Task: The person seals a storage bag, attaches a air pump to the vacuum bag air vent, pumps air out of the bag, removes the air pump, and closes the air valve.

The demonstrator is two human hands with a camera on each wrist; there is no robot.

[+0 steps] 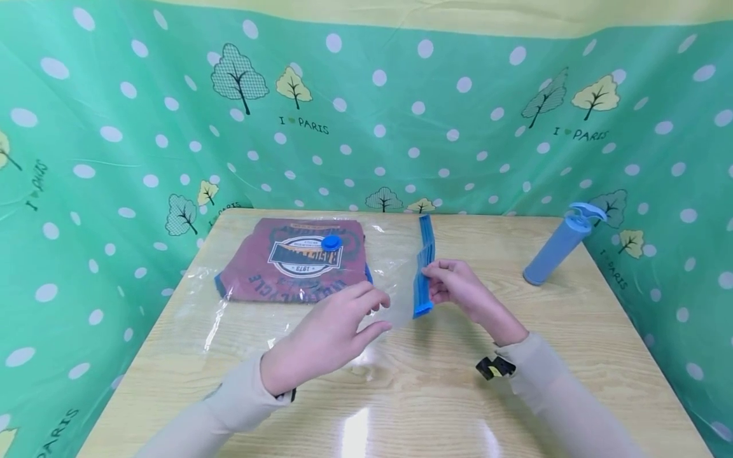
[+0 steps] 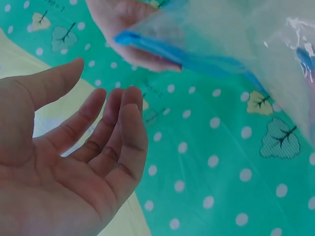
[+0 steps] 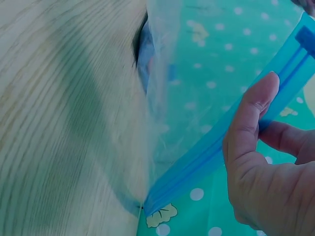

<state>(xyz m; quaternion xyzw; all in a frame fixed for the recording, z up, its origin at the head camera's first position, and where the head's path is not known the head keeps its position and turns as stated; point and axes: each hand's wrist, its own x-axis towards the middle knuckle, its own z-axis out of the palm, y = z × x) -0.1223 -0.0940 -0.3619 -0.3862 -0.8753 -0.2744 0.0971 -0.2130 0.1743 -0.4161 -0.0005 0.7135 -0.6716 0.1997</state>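
A clear vacuum storage bag (image 1: 395, 280) lies on the table with a folded maroon T-shirt (image 1: 246, 267) inside it. On its upper face sits a round blue valve cap (image 1: 331, 243). My right hand (image 1: 460, 289) pinches the bag's blue zip edge (image 3: 206, 147) between thumb and fingers, lifting it off the table. A blue slider (image 1: 423, 310) sits at the near end of that edge. My left hand (image 1: 338, 327) hovers over the near side of the bag, fingers loosely bent and holding nothing; its bare palm shows in the left wrist view.
A blue hand pump (image 1: 555, 248) stands tilted at the right side of the wooden table (image 1: 401, 407). Green polka-dot cloth (image 1: 401, 108) hangs behind and along both sides of the table.
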